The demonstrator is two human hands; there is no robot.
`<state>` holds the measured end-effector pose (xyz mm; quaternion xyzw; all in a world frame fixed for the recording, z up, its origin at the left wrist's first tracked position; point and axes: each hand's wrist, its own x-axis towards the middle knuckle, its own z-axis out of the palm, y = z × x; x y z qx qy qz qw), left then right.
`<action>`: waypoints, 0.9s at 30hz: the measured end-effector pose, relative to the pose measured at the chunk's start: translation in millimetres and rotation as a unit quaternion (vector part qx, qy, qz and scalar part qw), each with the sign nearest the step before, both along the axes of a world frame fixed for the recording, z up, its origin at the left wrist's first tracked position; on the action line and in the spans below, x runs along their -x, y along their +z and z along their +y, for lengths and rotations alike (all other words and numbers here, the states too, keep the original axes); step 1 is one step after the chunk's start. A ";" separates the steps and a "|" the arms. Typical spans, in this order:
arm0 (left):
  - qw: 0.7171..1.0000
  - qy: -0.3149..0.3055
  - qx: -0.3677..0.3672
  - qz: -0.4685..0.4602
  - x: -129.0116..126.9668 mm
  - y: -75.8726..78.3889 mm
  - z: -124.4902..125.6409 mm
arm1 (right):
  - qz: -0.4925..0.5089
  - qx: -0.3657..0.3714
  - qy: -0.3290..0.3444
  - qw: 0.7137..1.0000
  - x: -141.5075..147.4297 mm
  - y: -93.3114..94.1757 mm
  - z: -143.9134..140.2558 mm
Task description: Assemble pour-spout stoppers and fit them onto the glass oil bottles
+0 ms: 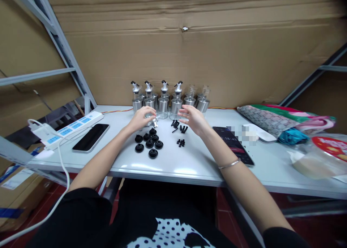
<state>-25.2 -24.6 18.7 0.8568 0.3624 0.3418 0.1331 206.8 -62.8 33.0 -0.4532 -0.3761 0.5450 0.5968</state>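
My left hand (142,118) is over the table's middle, fingers loosely curved with a gap before the thumb. It is beside small white and clear parts (154,123), partly hidden by the hand; nothing shows in its grip. To the right, my right hand (193,118) is open, fingers apart and empty, near short black lever-like pieces (183,129). Behind both hands stand several glass bottles with metal sleeves (163,105). The front-left ones carry white pourer spouts with black levers (164,85). Round black stopper caps (149,143) lie below my left hand, and small black pieces (180,143) lie nearer me.
A phone (91,138) and a white power strip (73,129) with a cable are at left. On the right are a tablet-like screen (233,145), a white object (261,133), a patterned cloth bag (271,120) and a plastic container with red lid (329,148). Cardboard (189,56) stands behind.
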 end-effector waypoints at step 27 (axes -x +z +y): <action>0.977 -0.055 -0.207 -0.012 -25.9 -2.0 -30.0 | -0.251 -0.076 0.134 0.956 8.9 -3.7 -8.5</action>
